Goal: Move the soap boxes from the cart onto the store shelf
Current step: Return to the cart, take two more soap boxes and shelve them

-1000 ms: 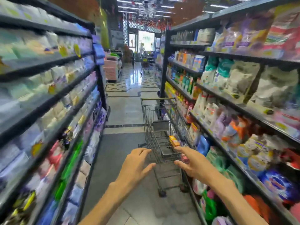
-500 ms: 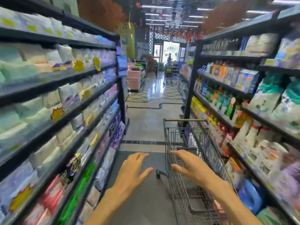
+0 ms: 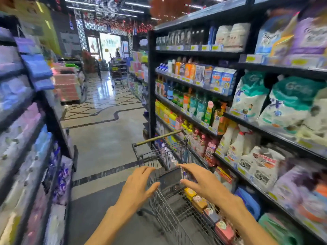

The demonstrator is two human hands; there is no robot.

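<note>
Stocked shelves (image 3: 247, 110) flanked the cart (image 3: 169, 206); soap boxes (image 3: 200, 203) lay inside. Left hand (image 3: 136, 188) and right hand (image 3: 203, 184) were held spread above it, gripping nothing.

White detergent bags (image 3: 251, 96) fill the right shelving, blurred packets (image 3: 16, 89) the left, beside a glossy tiled floor (image 3: 106, 96).

floor (image 3: 106, 138): glossy pale tile with dark inlaid lines | doorway (image 3: 109, 45): bright daylight at 12 o'clock | ceiling lights (image 3: 109, 9): strips overhead | left shelving (image 3: 26, 121): dark, at 9 o'clock
</note>
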